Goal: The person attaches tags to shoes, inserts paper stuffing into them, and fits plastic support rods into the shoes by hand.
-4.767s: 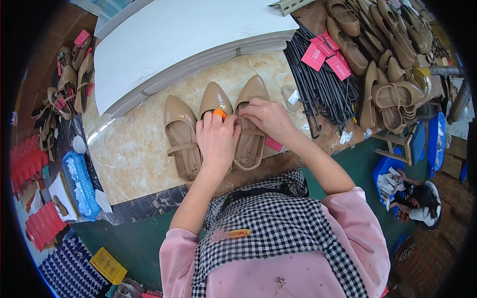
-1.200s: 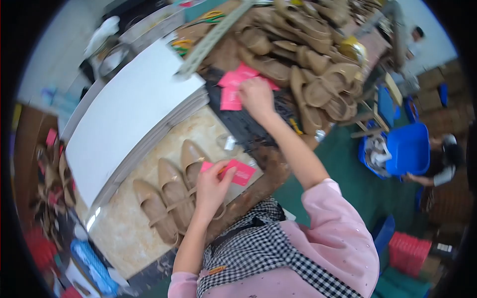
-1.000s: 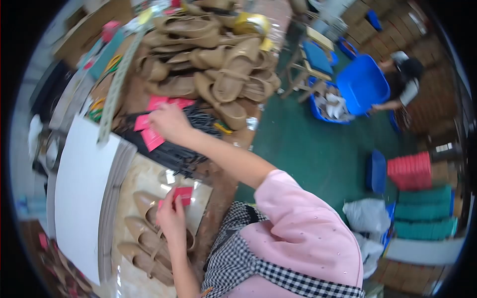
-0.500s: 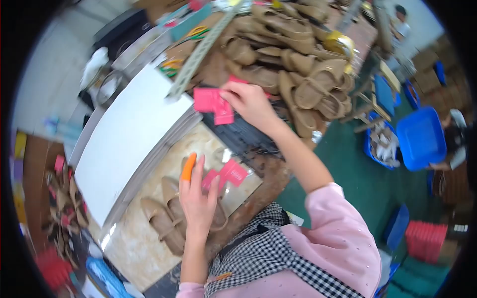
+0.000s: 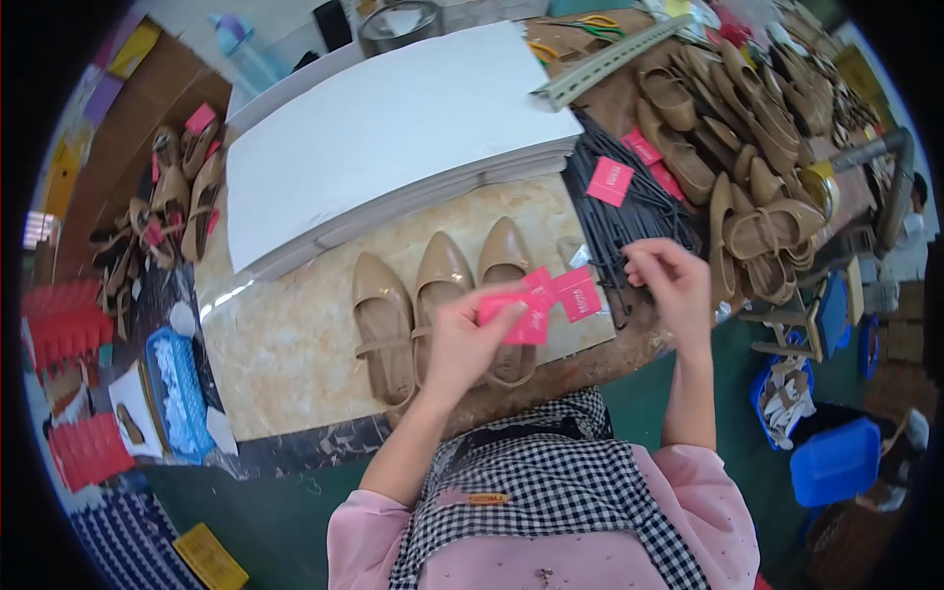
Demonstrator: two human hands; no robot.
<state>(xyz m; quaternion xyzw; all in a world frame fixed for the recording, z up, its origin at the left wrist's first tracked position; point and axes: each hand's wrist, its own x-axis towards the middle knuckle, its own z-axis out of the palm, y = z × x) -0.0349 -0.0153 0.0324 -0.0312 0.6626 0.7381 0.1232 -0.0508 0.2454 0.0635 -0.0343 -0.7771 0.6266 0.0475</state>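
My left hand (image 5: 467,344) is closed on several pink tags (image 5: 527,321), held above the three tan pointed shoes (image 5: 383,320) that lie side by side on a marbled board (image 5: 275,364). One more pink tag (image 5: 577,294) sticks out to the right of that bunch. Over the near edge of a heap of black hooks (image 5: 629,221), my right hand (image 5: 678,290) has its thumb and fingertips pinched together; what is between them, if anything, is too small to tell. A few pink tags (image 5: 610,181) rest on the hooks.
Behind the shoes is a thick stack of white sheets (image 5: 393,128), with a metal angle strip (image 5: 615,61) at its right corner. Tan shoes are piled at the right (image 5: 777,226) and left (image 5: 172,187). A blue basket (image 5: 182,393) stands left; a person (image 5: 900,447) is at far right.
The view has swung back toward the shoes. My right hand has left the tags on the hooks and moved toward me. Fewer tags lie there, and my left hand has closed round its bunch.
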